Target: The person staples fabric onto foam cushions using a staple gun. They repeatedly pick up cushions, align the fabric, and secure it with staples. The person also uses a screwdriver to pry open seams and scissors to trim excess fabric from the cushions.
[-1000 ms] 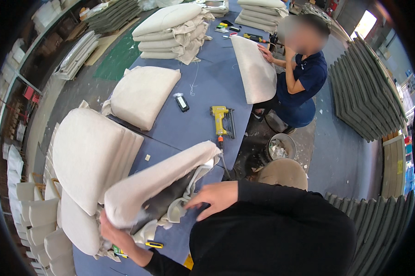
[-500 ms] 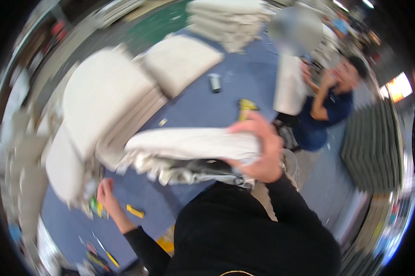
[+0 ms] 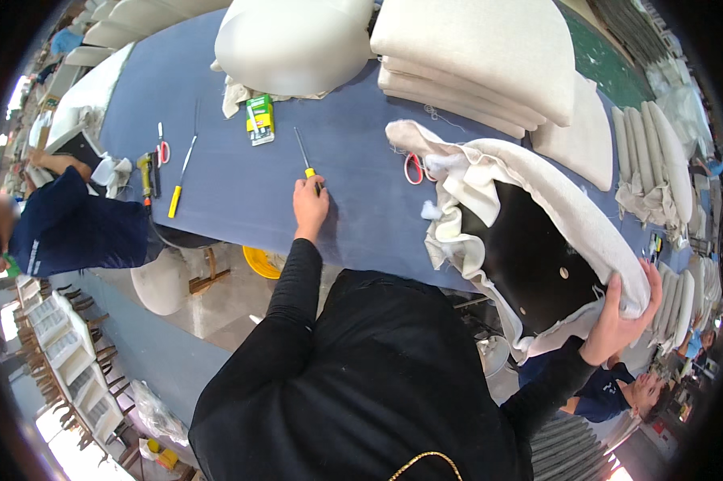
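My left hand (image 3: 311, 207) is closed round the yellow and black handle of a screwdriver (image 3: 301, 148), whose thin shaft points away from me, low over the blue table (image 3: 361, 192). My right hand (image 3: 624, 317) grips the near right edge of a cream upholstered seat pad (image 3: 574, 180). The pad is turned so its black underside shows, with two small holes in it. Loose fabric and white wadding hang ragged along its left edge. Red-handled scissors (image 3: 413, 168) lie beside that edge, partly covered by it.
Stacked cream cushions (image 3: 473, 40) and a rounded cushion (image 3: 293, 40) stand at the far side. A green and yellow packet (image 3: 259, 120), a yellow-handled screwdriver (image 3: 182, 176), other scissors (image 3: 163, 151) and a yellow air tool (image 3: 145, 176) lie leftward. Co-workers (image 3: 89, 216) are at both sides.
My view has swung to the left. My left hand, earlier bare above the table, now has the screwdriver. The seat pad, still in my right hand, has tipped so its black underside faces up.
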Available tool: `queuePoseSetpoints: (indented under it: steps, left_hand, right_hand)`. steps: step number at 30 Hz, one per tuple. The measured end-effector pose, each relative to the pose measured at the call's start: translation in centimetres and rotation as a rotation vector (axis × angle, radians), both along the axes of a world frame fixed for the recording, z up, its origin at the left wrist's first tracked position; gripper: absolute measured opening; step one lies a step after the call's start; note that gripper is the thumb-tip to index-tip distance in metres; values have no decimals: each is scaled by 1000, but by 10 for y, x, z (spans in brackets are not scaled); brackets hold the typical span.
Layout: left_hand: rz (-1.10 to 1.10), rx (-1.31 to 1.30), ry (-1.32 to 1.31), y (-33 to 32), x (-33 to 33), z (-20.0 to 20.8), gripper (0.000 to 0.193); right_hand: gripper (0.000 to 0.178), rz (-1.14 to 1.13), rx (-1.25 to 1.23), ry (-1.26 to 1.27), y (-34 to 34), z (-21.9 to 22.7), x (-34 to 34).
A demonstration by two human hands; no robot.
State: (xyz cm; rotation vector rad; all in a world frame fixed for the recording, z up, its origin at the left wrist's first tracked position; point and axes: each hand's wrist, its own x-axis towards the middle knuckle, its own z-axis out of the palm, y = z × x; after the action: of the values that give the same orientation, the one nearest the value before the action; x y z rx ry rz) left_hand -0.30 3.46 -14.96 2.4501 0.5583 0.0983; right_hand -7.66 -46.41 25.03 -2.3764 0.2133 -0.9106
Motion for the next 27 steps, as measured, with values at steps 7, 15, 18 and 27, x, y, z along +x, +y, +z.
queuePoseSetpoints:
  steps: [7,15,18,27]
  left_hand:
    - [-484,101,-132,-103,45,34,30]
    - [-548,130,10,-221,108,3,38]
    - [-502,127,167,-219,116,18,41]
    - [-257,436,-413,-107,37,8,49]
  right_hand:
    - [78,162,317,-92,-40,-16,30]
    - [44,267,306,-50,-17,10,46]
    - [53,320,365,-69,-26,9,40]
    - [58,384,473,-95,-56,-4,17]
